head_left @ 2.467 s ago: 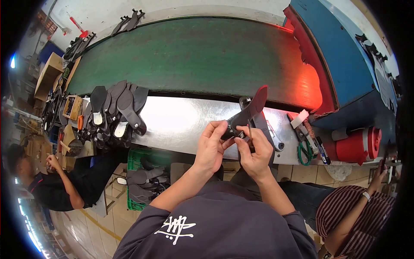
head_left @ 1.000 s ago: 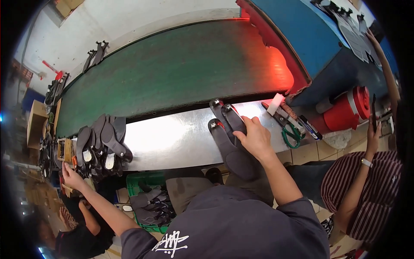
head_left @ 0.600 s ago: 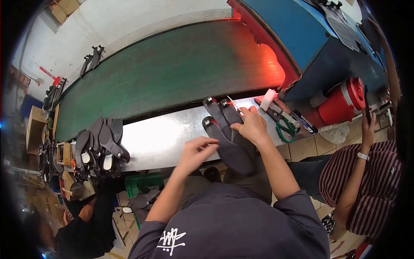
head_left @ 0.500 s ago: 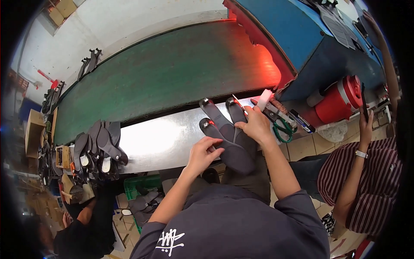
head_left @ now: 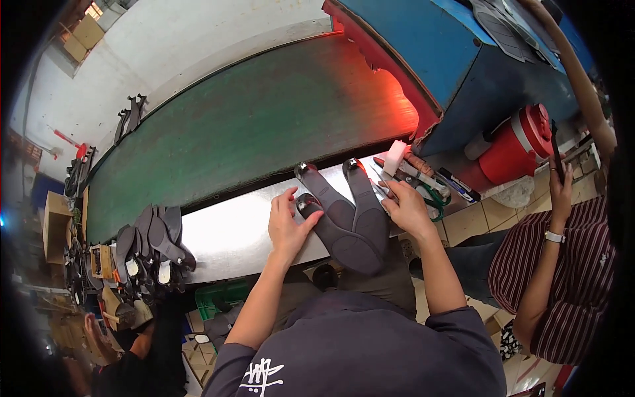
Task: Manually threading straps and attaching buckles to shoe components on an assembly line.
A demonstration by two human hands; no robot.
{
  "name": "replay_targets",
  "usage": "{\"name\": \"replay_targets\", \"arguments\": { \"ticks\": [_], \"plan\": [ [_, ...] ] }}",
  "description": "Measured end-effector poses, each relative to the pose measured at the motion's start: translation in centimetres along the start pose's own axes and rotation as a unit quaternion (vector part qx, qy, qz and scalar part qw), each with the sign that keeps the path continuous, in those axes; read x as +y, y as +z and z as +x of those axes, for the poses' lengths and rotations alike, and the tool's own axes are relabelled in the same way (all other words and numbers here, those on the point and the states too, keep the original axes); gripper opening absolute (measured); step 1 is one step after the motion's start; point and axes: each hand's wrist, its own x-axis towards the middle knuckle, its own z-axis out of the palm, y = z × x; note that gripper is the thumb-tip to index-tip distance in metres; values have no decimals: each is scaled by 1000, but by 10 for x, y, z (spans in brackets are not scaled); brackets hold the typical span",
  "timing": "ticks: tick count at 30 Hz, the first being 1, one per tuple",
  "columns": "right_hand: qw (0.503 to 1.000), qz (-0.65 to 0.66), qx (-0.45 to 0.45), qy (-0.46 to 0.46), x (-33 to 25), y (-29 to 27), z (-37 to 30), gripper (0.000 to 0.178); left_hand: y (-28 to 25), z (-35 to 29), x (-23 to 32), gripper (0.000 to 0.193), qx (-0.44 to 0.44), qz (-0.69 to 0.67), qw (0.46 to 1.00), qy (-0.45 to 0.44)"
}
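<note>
Three dark insoles [head_left: 344, 221] lie fanned on the steel bench [head_left: 225, 231], their heel ends overlapping at the near edge in front of the person and their toe ends, each tipped with a small shiny patch, pointing toward the green belt [head_left: 245, 126]. The left hand [head_left: 288, 225] rests open on the bench, fingers loosely spread, its thumb touching the leftmost insole near its toe end. The right hand [head_left: 407, 208] lies flat against the outer edge of the rightmost insole, fingers together and extended (whether it pinches anything I cannot tell). Just beyond that hand sit a white block [head_left: 395, 157], pens and green-handled scissors [head_left: 433, 198]. Farther right stands a red jug [head_left: 519, 142] below a blue machine [head_left: 456, 53], whose opening glows red over the belt. At the bench's left end is another stack of insoles [head_left: 155, 241]. A co-worker in a striped shirt [head_left: 562, 278] stands at the right.
</note>
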Motion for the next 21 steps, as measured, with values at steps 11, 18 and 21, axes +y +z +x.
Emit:
{"name": "replay_targets", "arguments": {
  "ticks": [11, 18, 21],
  "plan": [
    [989, -40, 138, -26, -16, 16, -14, 25, 7, 70, -62, 20, 49, -145, 988, 38],
    [986, -32, 163, -25, -35, 28, -49, 28, 31, 76, -36, 32, -29, -311, 950, -8],
    [989, -35, 144, -28, -39, 31, -55, 34, 35, 80, -46, 29, -55, -263, 963, 22]
  ]
}}
